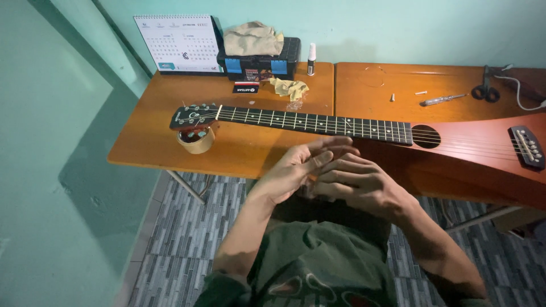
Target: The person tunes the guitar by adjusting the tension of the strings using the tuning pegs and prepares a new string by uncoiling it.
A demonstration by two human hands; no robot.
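1. Grip: your left hand and right hand are pressed together, fingers overlapping; can't tell if anything is clamped between them.
2. Both sit just in front of the acoustic guitar, near its neck.
3. Guitar lies flat across the desk, headstock resting on a tape roll.
4. Scissors and a pen lie behind the body.
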